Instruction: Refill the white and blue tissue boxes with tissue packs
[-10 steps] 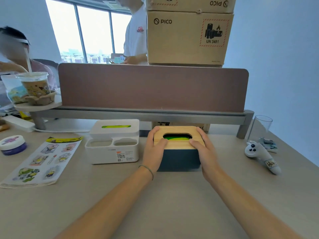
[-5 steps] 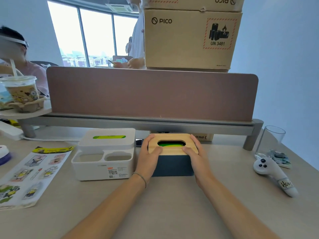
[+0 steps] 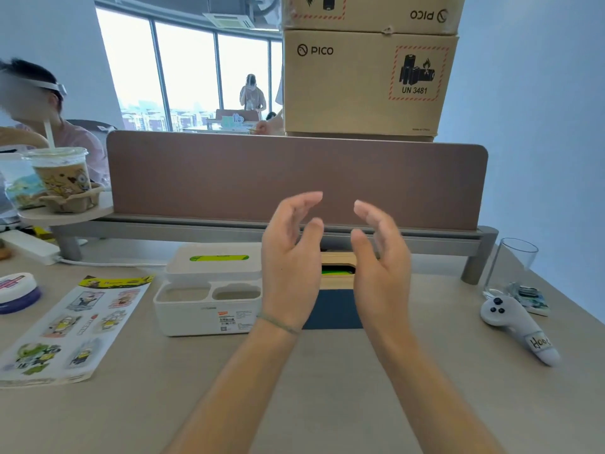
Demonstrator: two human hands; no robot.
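Note:
The blue tissue box [image 3: 332, 309] with a wooden lid stands in the middle of the desk; a green tissue pack [image 3: 337, 271] shows through its slot. To its left sits the white tissue box [image 3: 209, 306], lid on, with green showing in its slot too. My left hand [image 3: 289, 263] and my right hand [image 3: 379, 267] are raised above the blue box, palms facing each other, fingers spread, holding nothing. They hide both sides of the blue box.
A sticker sheet [image 3: 65, 329] lies at the left, a round tin [image 3: 16, 290] beyond it. A white controller [image 3: 517, 329] and a glass [image 3: 510, 267] are at the right. A monitor riser [image 3: 229, 231], brown divider [image 3: 294, 178] and cardboard boxes [image 3: 363, 80] stand behind. A drink cup [image 3: 62, 175] is at the far left.
Both hands have let go of the blue box's wooden lid and lifted up off it, fingers opening. The camera has tilted up slightly.

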